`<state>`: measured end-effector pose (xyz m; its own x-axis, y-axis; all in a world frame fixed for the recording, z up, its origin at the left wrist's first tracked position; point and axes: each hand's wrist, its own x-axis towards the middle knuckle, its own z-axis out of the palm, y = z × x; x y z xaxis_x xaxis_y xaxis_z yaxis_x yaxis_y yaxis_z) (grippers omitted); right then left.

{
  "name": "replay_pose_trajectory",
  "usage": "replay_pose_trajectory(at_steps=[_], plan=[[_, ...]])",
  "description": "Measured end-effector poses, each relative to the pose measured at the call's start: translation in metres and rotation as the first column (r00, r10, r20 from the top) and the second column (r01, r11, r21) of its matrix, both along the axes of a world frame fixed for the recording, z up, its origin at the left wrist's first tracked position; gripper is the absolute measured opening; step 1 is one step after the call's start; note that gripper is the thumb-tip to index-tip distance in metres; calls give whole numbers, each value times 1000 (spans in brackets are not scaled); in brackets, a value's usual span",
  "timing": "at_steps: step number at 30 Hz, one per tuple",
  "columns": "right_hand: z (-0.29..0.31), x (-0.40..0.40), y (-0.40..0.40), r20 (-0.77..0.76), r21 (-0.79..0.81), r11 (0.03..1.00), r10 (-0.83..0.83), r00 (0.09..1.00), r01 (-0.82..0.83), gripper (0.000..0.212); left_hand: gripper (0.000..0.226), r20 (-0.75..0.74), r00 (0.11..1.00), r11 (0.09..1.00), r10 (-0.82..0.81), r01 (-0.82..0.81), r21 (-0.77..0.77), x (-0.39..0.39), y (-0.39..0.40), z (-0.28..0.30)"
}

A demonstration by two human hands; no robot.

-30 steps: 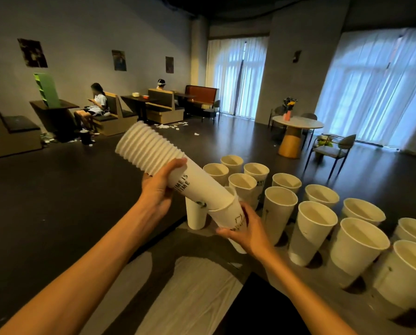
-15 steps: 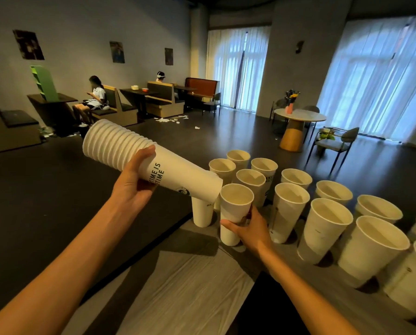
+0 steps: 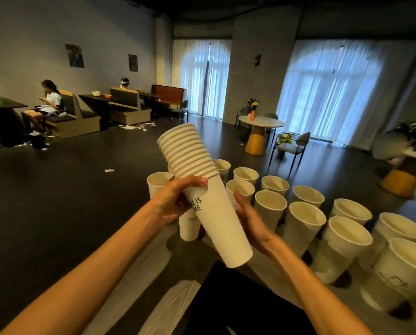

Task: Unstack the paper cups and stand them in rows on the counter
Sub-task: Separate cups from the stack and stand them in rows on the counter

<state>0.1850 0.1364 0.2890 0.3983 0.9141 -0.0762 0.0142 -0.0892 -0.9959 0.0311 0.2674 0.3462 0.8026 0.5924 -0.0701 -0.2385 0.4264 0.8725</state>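
Observation:
A stack of white paper cups (image 3: 209, 206) with black lettering tilts up and to the left, its ribbed rims at the top. My left hand (image 3: 175, 199) grips the stack just under the rims. My right hand (image 3: 250, 221) lies along the right side of the lowest cup, fingers around its wall. Several single cups (image 3: 303, 226) stand upright in two rows on the counter (image 3: 158, 267), running from the middle out to the right. One more cup (image 3: 158, 183) stands at the left end, behind my left hand, and another cup (image 3: 189, 224) is partly hidden beneath the stack.
The counter's left edge drops off to a dark floor (image 3: 57, 189). A dark panel (image 3: 238, 303) lies on the counter near me. Further off are booth seats with two seated people (image 3: 50, 102), a round table (image 3: 260, 131) and a chair (image 3: 291, 148).
My right hand let go of the cup it set down on the counter and came back to the stack's lowest cup. The stack swung from nearly level to steeply tilted, closer to me.

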Motion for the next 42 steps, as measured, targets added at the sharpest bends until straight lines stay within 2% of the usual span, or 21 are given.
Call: replay_pose_trajectory(at_steps=[2,3,5,7,10,12,15,17,20,22,24,32,34,36,38,39,41,42], plan=[[3,0,-14,-30,20,997,69,997,-68,73,59,-18,1000,999,-2,1,-36,15,-14,-8],[3,1,-20,-9,-17,997,74,997,-74,85,56,-14,1000,999,8,-8,-52,22,-22,-9],[-2,5,-24,77,-112,993,56,995,-47,109,67,-5,999,999,41,-42,-23,31,-29,-14],[-9,7,-29,146,-129,991,-10,989,29,110,84,-23,995,990,98,-95,99,37,-33,-17],[-13,8,-33,226,-49,991,-112,968,126,99,85,-43,978,936,204,-182,302,39,-38,-16],[-16,7,-35,372,-18,987,-142,917,160,94,87,-20,961,908,275,-253,333,39,-38,-13],[-26,6,-33,471,-79,976,-142,871,202,97,86,52,939,894,341,-341,291,34,-27,-1],[-38,5,-27,495,-126,970,-121,861,208,100,76,74,917,886,391,-397,239,28,-19,9],[-53,9,-12,444,-131,957,-176,879,258,105,59,99,879,882,465,-470,34,19,-1,19],[-60,12,-2,401,-135,952,-202,894,275,111,60,112,875,881,470,-458,-123,13,11,22],[-67,14,4,381,-135,948,-219,898,288,117,62,123,876,876,466,-438,-201,8,18,23],[-77,20,19,315,-117,943,-262,912,311,114,43,153,895,895,420,-381,-230,8,32,17],[-77,20,16,329,-137,947,-235,915,292,114,49,162,910,914,381,-344,-215,12,28,17],[-81,25,13,358,-194,947,-176,917,258,115,67,165,928,937,333,-307,-166,17,22,19],[-86,38,3,311,-242,933,-184,932,265,106,78,167,947,960,275,-261,-104,27,12,20],[-85,42,-5,250,-251,930,-204,947,267,89,76,167,953,967,254,-245,-77,31,7,21],[-80,49,-26,262,-261,913,-246,933,314,35,71,163,967,980,198,-195,-37,44,-11,24],[-80,52,-35,243,-211,913,-297,923,349,21,73,157,973,985,171,-168,-29,48,-18,25]])
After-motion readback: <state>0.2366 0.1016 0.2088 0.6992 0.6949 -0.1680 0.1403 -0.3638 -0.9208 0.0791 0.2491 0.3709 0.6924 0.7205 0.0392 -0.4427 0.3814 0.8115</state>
